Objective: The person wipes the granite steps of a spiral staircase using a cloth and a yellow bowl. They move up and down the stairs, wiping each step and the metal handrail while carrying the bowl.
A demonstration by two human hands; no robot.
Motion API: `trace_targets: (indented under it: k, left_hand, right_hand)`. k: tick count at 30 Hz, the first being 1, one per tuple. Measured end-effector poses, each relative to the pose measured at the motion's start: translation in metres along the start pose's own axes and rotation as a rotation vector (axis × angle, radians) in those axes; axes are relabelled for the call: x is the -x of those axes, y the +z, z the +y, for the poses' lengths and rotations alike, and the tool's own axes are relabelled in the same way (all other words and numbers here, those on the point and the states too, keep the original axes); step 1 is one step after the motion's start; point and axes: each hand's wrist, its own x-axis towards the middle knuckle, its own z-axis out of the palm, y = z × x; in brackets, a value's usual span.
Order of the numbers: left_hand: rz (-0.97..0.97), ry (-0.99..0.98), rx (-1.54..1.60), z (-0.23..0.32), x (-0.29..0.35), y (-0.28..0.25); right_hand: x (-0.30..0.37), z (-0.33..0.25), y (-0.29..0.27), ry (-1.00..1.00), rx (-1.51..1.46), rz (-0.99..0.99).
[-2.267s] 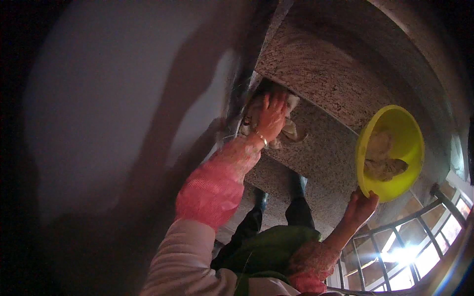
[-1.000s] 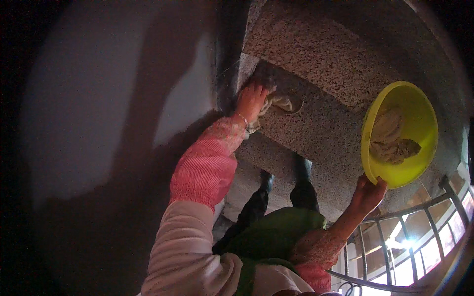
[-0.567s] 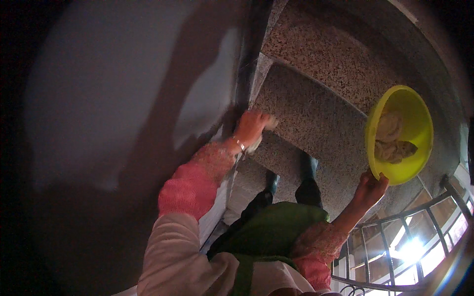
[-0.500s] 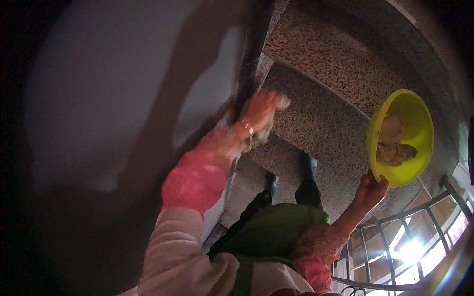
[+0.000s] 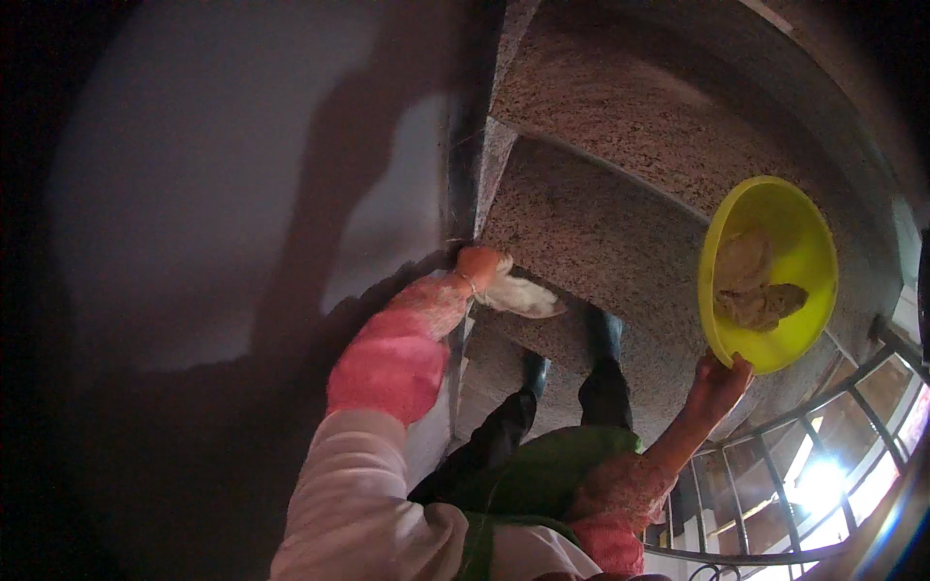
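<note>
My left hand (image 5: 478,264) is closed around a pale cloth (image 5: 525,296), beside the foot of the wall on the left. The cloth's loose end hangs out to the right, over the edge of a speckled stair step (image 5: 591,213). On the right, my right hand (image 5: 722,384) grips the near rim of a yellow-green plastic basin (image 5: 812,242), which is tilted so its inside shows. Crumpled brownish cloths (image 5: 760,302) lie in the basin.
Speckled steps curve away ahead, with a plain wall (image 5: 194,213) along the left carrying my arm's shadow. A dark metal railing (image 5: 765,484) bends round the lower right, bright light behind it. My legs in dark boots (image 5: 604,337) stand on the lower steps.
My left hand has moved nearer and slightly left along the wall's foot. Its cloth now trails to the right. The basin has shifted a little left in view, still held by my right hand.
</note>
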Motion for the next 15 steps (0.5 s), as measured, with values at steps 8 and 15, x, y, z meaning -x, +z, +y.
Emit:
trace_targets:
  k: [8,15]
  left_hand:
    - [0.489,0.164,-0.352,0.021,-0.114,-0.077]
    - [0.364,0.084,-0.094,0.0,-0.051,0.035]
  right_hand:
    - [0.003,-0.002,-0.008,-0.058,-0.055,0.039]
    - [0.018,-0.001,0.005,-0.069,-0.093,0.133]
